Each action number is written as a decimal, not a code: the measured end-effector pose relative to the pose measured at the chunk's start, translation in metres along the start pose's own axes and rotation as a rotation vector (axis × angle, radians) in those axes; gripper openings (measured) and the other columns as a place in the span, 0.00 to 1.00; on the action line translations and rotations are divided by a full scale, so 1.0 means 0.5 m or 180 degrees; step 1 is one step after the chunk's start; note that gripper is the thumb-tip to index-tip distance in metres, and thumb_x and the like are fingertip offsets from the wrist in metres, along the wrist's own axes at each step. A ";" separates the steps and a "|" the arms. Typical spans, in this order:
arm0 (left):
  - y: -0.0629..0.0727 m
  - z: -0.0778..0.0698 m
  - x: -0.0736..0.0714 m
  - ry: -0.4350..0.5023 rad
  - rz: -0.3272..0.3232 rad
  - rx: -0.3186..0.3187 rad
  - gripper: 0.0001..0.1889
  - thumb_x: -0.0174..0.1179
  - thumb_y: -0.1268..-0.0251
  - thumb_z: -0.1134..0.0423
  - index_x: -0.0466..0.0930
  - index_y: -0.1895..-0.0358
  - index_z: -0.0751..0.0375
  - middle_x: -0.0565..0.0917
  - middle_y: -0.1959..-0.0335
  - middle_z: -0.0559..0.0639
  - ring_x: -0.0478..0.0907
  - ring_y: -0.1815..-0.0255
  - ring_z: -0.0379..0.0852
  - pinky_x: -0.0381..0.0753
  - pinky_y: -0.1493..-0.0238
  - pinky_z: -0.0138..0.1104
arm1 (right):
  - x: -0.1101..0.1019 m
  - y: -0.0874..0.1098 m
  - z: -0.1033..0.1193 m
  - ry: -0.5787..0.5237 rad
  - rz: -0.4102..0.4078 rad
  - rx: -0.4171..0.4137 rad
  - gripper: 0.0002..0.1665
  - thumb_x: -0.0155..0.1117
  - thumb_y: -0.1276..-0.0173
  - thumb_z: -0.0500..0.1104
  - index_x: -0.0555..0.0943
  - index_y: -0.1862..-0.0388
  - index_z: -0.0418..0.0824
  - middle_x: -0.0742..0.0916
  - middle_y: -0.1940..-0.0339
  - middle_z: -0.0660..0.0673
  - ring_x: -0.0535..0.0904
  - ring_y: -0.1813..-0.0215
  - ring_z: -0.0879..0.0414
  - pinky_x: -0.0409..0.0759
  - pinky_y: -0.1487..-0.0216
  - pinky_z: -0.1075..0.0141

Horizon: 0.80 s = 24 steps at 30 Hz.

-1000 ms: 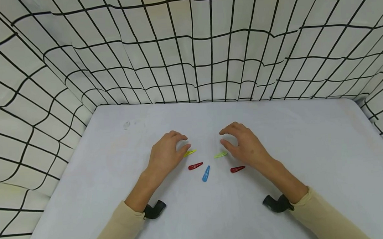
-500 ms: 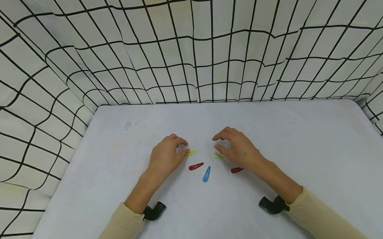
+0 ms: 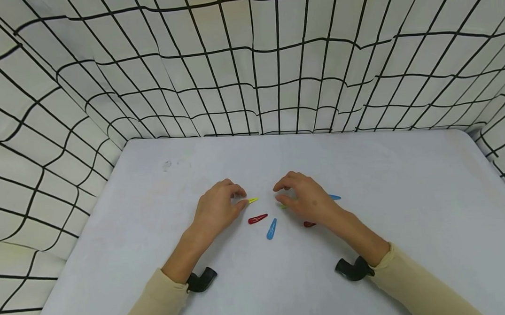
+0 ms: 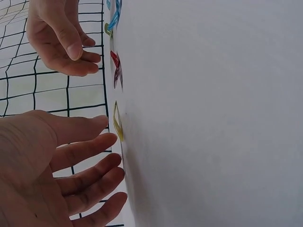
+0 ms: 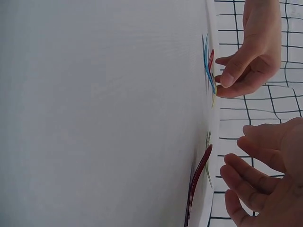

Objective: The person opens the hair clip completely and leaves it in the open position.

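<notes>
Several snap hair clips lie on a white table. My left hand (image 3: 218,207) hovers beside the yellow hair clip (image 3: 253,200); in the left wrist view its thumb and fingers are apart, with the yellow clip (image 4: 118,124) just beyond the tips. Over the green hair clip (image 3: 283,206) is my right hand (image 3: 308,199), hiding most of it. The right wrist view shows that hand (image 5: 265,170) with loosely bent fingers and nothing held. A dark red clip (image 3: 309,224) is partly covered by the right hand. Between the hands lie a red clip (image 3: 258,219) and a blue clip (image 3: 271,229).
Another blue clip (image 3: 335,197) shows just behind the right hand. Black-lined grid walls (image 3: 265,63) enclose the white table (image 3: 406,183) at the back and sides. A dark curved wrist mount (image 3: 202,279) sits on each forearm.
My right hand has moved left and slightly down over the green clip, uncovering the blue clip behind it. The left hand has lowered slightly, its fingertips nearer together. The clips stay put.
</notes>
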<state>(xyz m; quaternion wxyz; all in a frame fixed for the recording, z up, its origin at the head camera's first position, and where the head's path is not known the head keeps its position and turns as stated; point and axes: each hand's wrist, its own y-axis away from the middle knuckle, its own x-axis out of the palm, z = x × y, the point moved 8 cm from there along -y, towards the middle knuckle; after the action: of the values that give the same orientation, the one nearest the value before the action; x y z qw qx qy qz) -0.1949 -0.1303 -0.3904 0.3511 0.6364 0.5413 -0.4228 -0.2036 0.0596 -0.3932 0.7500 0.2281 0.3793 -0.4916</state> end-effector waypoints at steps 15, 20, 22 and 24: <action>0.002 0.004 -0.001 0.0017 0.0052 0.0042 0.10 0.76 0.41 0.60 0.91 0.57 0.55 0.85 0.59 0.49 0.81 0.56 0.47 0.83 0.57 0.42 | 0.016 -0.009 0.013 -0.0005 0.0074 -0.0050 0.11 0.72 0.29 0.44 0.88 0.49 0.47 0.87 0.53 0.49 0.81 0.47 0.53 0.83 0.42 0.57; 0.004 0.004 0.000 -0.0003 0.0055 0.0014 0.10 0.77 0.42 0.60 0.91 0.57 0.54 0.85 0.59 0.48 0.81 0.55 0.47 0.83 0.56 0.42 | 0.026 -0.017 0.017 -0.0048 0.0172 -0.0021 0.12 0.73 0.29 0.44 0.88 0.48 0.47 0.87 0.52 0.50 0.81 0.46 0.53 0.82 0.41 0.57; 0.004 0.003 0.001 -0.0013 0.0057 0.0006 0.10 0.78 0.42 0.60 0.91 0.57 0.54 0.85 0.59 0.49 0.81 0.55 0.47 0.84 0.56 0.42 | 0.030 -0.020 0.018 -0.0042 0.0224 0.0006 0.12 0.73 0.29 0.44 0.88 0.48 0.47 0.87 0.52 0.50 0.80 0.46 0.53 0.82 0.40 0.57; 0.004 0.003 0.001 -0.0021 0.0054 0.0009 0.10 0.78 0.43 0.60 0.91 0.57 0.54 0.85 0.58 0.49 0.81 0.55 0.47 0.84 0.56 0.42 | 0.035 -0.022 0.019 -0.0027 0.0278 0.0039 0.13 0.73 0.29 0.45 0.88 0.48 0.47 0.86 0.51 0.50 0.80 0.46 0.53 0.82 0.39 0.57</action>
<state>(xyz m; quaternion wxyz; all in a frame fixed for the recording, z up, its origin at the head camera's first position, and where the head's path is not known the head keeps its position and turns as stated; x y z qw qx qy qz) -0.1934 -0.1319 -0.3918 0.3556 0.6400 0.5341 -0.4227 -0.2065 0.0385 -0.4011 0.7709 0.2470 0.3628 -0.4616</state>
